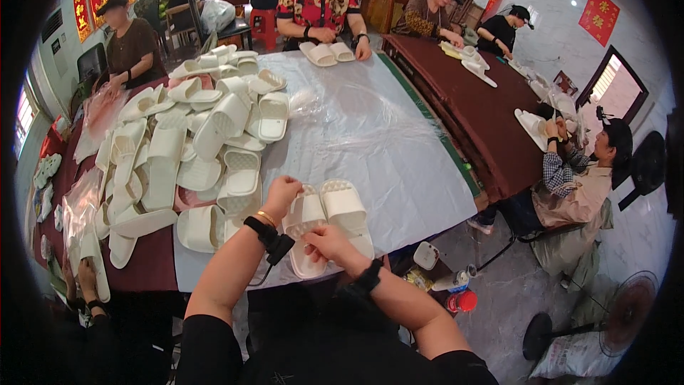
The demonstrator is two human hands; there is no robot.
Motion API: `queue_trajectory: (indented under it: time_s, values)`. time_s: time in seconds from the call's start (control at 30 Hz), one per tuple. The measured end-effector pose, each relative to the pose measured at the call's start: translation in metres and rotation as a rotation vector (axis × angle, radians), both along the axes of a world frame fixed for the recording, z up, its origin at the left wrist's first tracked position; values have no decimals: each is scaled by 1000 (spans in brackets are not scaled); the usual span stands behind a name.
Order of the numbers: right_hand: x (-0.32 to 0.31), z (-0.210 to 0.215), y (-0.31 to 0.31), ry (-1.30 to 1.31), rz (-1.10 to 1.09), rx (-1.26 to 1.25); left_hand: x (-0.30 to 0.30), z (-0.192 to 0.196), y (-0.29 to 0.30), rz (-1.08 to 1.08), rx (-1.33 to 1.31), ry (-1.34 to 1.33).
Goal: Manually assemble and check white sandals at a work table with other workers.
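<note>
A pair of cream slide slippers lies near the table's front edge, right in front of me: the left slipper (308, 212) and the right slipper (344, 204), side by side with textured straps. My left hand (282, 197) is closed in a pinch at the far left edge of the left slipper; what its fingertips hold, if anything, is too small to tell. Over that slipper's strap opening, my right hand (332, 247) has its fingers curled together, their contents hidden. Both wrists wear black bands with small devices, and a gold bangle circles the left one.
A large heap of cream slippers (206, 125) covers the table's left half. Plastic sheeting (399, 164) lies over the tabletop. Opposite, a person in a red floral shirt (318, 7) handles slippers; others work at a dark red table (463, 114). Right of me stand a red-lidded jar (463, 301) and a fan (627, 314).
</note>
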State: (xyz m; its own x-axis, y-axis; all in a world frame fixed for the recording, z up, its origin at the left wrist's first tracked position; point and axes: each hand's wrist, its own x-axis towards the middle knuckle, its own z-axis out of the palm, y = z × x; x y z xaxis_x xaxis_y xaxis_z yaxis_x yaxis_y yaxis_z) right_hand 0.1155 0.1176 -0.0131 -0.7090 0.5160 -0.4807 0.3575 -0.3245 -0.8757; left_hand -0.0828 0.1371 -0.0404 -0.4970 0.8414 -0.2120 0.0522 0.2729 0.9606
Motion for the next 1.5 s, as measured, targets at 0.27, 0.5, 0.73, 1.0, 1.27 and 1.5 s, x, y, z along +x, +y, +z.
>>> queue_trajectory:
  time_s: [0.27, 0.5, 0.73, 1.0, 1.27, 1.5]
  values:
    - [98, 55, 10, -281, 62, 777, 15, 45, 16, 311, 305, 348]
    - [92, 67, -8, -184, -27, 1414, 55, 29, 16, -69, 292, 398]
    - [80, 16, 8, 39, 225, 1419, 67, 19, 12, -225, 140, 482]
    - [73, 4, 23, 215, 283, 1399, 67, 16, 14, -332, 95, 457]
    - [98, 9, 24, 124, 243, 1350, 65, 19, 16, -328, 57, 463]
    - [93, 1, 38, 126, 244, 1427, 64, 15, 19, -354, 98, 514]
